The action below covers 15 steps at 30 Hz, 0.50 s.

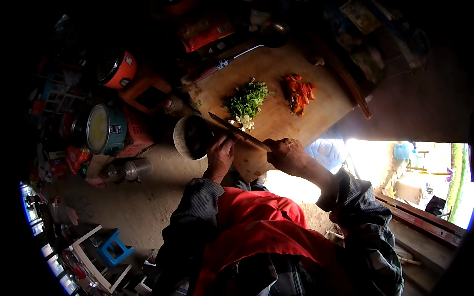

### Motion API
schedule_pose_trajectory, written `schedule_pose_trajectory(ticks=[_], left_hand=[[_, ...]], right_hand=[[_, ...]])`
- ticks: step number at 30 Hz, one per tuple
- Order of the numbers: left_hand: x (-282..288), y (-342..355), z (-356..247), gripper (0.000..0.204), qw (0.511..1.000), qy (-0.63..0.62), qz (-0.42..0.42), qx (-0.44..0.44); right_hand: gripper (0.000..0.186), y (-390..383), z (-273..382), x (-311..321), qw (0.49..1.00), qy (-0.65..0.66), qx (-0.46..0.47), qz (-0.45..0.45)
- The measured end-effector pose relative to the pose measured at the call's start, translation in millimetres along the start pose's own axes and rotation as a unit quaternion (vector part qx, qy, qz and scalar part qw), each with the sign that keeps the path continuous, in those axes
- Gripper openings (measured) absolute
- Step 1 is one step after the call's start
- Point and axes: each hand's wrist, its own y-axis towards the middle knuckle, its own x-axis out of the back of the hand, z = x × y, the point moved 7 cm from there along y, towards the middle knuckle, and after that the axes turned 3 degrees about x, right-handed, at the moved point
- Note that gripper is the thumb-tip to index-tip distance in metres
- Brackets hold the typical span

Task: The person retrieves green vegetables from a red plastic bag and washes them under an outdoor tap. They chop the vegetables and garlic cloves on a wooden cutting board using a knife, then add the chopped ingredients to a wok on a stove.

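Note:
My right hand (pixel 286 154) is wrapped round the handle of a kitchen knife (pixel 238 130). Its long blade slants up and left over the near edge of a wooden cutting board (pixel 271 64). My left hand (pixel 220 154) is closed, fingers curled beside the blade; whatever they hold is hidden. Chopped white pieces, perhaps garlic (pixel 244 122), lie just beyond the blade. Behind them sits a heap of chopped greens (pixel 248 98), and to its right a pile of cut red peppers (pixel 298 94). A metal bowl (pixel 180 140) stands left of my left hand, its inside dark.
A ladle (pixel 247 51) lies across the board's far left edge, and a wooden stick (pixel 353 89) along its right. Left are an orange pot (pixel 127 70), a green pot (pixel 114 135) and a red crate (pixel 137 129). A blue stool (pixel 115 249) stands on the floor.

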Motion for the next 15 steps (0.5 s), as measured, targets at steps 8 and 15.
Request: schedule_pose_trajectory(ticks=[8, 15], left_hand=[[-4.8, 4.7, -1.7, 0.013, 1.000, -0.002, 0.007, 0.001], [-12.8, 16.6, 14.1, 0.016, 0.990, -0.103, -0.039, 0.087]], right_hand=[[0.028, -2.0, -8.2, -7.3, 1.000, 0.021, -0.015, -0.017], [0.024, 2.8, -15.5, 35.7, 0.997, -0.017, -0.001, -0.072]])
